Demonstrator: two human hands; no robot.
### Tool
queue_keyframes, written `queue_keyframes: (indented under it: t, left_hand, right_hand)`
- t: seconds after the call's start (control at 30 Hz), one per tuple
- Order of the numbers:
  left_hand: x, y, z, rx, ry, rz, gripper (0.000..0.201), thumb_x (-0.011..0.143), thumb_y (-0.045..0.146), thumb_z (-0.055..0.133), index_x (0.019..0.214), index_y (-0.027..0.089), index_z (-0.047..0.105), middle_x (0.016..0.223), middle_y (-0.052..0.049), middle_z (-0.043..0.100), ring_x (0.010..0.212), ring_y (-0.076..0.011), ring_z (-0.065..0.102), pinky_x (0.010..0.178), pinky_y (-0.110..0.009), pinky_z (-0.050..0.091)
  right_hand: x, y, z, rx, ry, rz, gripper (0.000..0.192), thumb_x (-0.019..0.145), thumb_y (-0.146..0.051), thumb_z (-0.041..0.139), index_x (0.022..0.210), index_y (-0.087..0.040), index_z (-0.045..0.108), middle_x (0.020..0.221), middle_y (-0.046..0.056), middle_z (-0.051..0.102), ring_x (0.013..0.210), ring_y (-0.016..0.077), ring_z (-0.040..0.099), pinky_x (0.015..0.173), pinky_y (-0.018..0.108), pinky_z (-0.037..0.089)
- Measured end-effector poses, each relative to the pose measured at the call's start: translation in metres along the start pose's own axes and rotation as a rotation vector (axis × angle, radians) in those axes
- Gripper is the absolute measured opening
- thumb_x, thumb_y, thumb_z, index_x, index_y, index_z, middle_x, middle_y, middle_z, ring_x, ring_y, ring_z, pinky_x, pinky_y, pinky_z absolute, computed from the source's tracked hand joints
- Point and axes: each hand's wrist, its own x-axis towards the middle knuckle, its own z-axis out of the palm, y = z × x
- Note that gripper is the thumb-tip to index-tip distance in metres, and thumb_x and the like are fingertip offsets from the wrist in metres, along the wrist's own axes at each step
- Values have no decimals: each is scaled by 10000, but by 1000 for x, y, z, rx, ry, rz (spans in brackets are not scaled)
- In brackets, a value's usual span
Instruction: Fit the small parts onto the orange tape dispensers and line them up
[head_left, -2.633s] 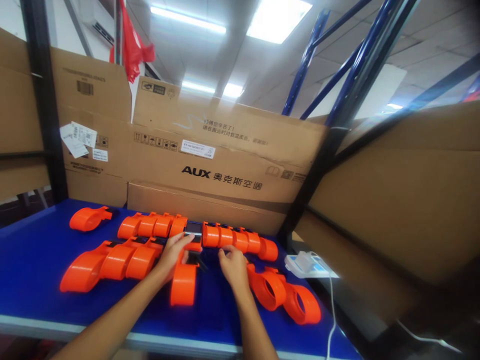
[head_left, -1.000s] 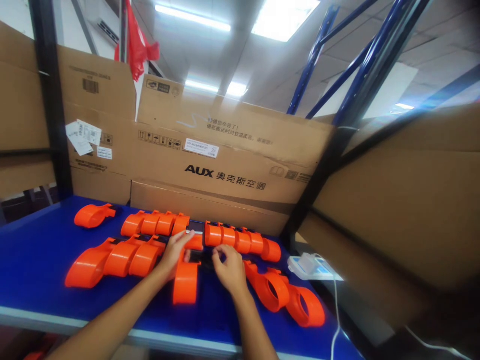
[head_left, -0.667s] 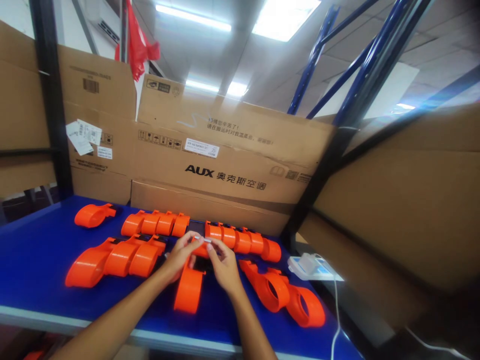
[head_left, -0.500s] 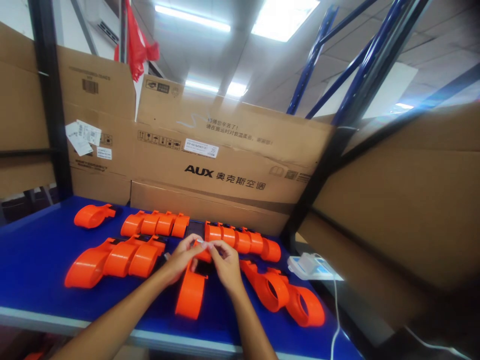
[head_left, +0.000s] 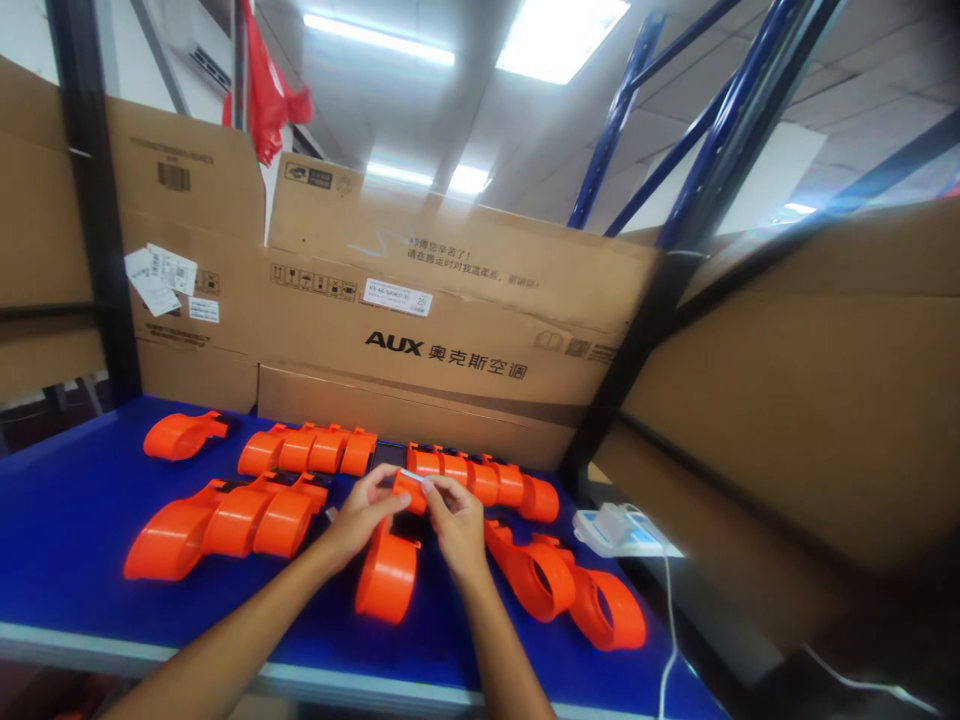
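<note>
My left hand (head_left: 358, 510) and right hand (head_left: 456, 520) are meeting over the upper end of an orange plastic part (head_left: 388, 572), which is lying lengthwise on the blue table (head_left: 67, 500) directly in front of me. My fingers (head_left: 384, 482) are pinching narrowly, left thumb and forefinger closing on a small whitish strip (head_left: 412, 475) at the part's top, while my right fingertips are gripping the same strip from the other side. What the strip is, I cannot tell. Just left of my left hand, a cluster of nested orange parts (head_left: 225, 520) is resting on the table; behind my hands, a row of orange parts (head_left: 390, 465) is flanking a small dark device (head_left: 387, 455). To my right, two orange rings (head_left: 570, 590) are lying near a white power strip (head_left: 619, 530). Cardboard boxes (head_left: 450, 330) are standing behind.
</note>
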Motion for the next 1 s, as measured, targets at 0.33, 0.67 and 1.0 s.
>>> queue_keyframes:
  t: [0.33,0.67,1.0]
  left_hand:
    - [-3,8,7,-56,47,12,445,709,325,784,1097,183,619,515,82,496,470,-111,478,531,-227,341]
    - [3,1,-4,-32,111,-5,508,684,345,791,1125,163,618,484,80,496,431,-92,433,461,-213,280]
    - [0,7,-12,-134,206,22,497,676,409,777,1084,172,618,400,131,321,346,-44,246,406,-200,204]
  right_hand:
    - [3,0,-2,-24,-2,-63,322,830,-454,685,961,-168,752,825,64,716,748,199,623,690,310,511]
    - [3,-1,-2,-11,21,-50,324,824,-463,690,933,-163,744,815,56,711,735,187,614,700,302,499]
    - [-1,-4,-2,-13,91,-62,329,811,-496,687,868,-173,722,757,49,692,723,198,615,652,301,508]
